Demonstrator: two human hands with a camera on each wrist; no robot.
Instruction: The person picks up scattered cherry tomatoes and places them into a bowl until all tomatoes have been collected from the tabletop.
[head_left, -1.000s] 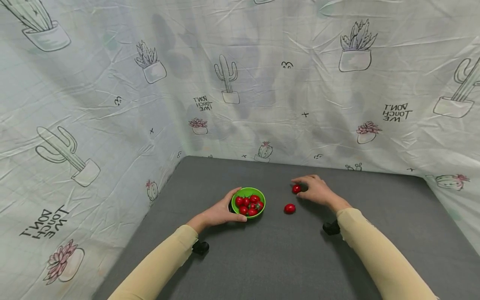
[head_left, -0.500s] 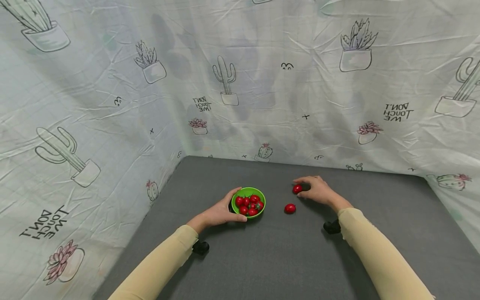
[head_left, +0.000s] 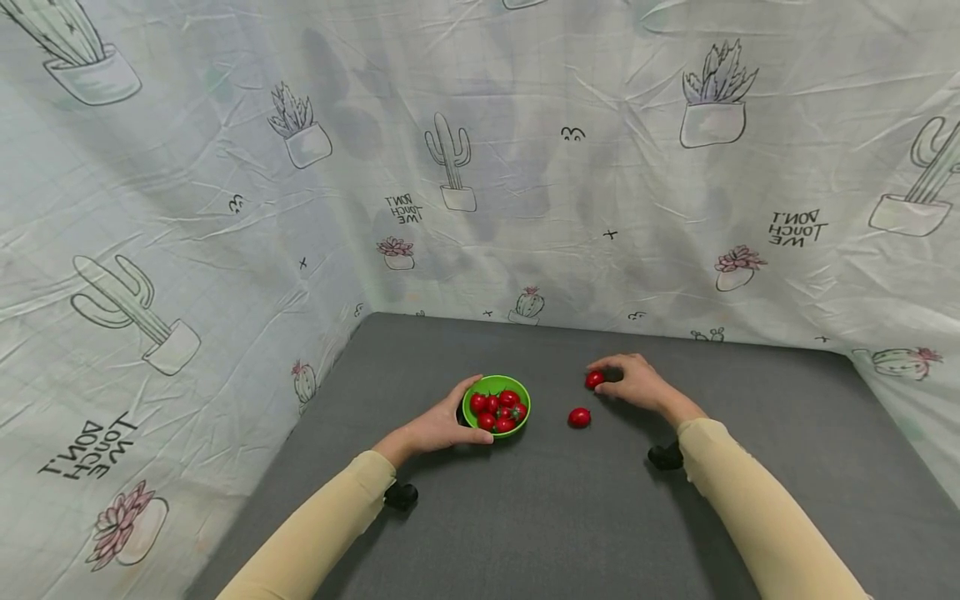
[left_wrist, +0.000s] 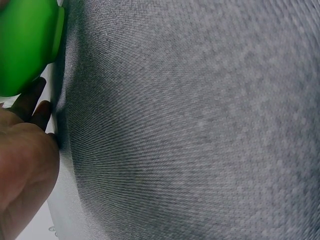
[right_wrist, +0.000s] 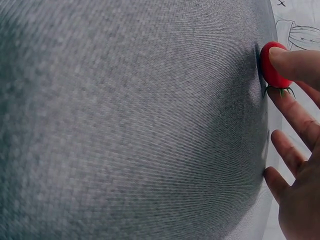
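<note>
In the head view a small green bowl (head_left: pixel 491 384) stands left of centre with several red cherry tomatoes (head_left: pixel 507 398) inside. My left hand (head_left: pixel 438 425) grips the bowl from its left, thumb at the near side and fingers round the far side. The left wrist view shows the bowl's outer wall (left_wrist: pixel 27 45) above that hand (left_wrist: pixel 25 155). Farther right, my right hand (head_left: pixel 637 383) pinches a cherry tomato (head_left: pixel 594 379) low at the table. Its thumb presses the tomato (right_wrist: pixel 271 70) in the right wrist view, green stem end showing. Another cherry tomato (head_left: pixel 579 417) lies untouched nearer to me.
A dark grey cloth-covered table (head_left: pixel 510 517) lies under everything. White curtains (head_left: pixel 525 208) printed with potted cacti hang behind it and along the left side. Black wrist cameras (head_left: pixel 401 497) sit below both cuffs.
My right hand has shifted very slightly right and its fingers have closed in on the far tomato. The left hand and bowl stay put.
</note>
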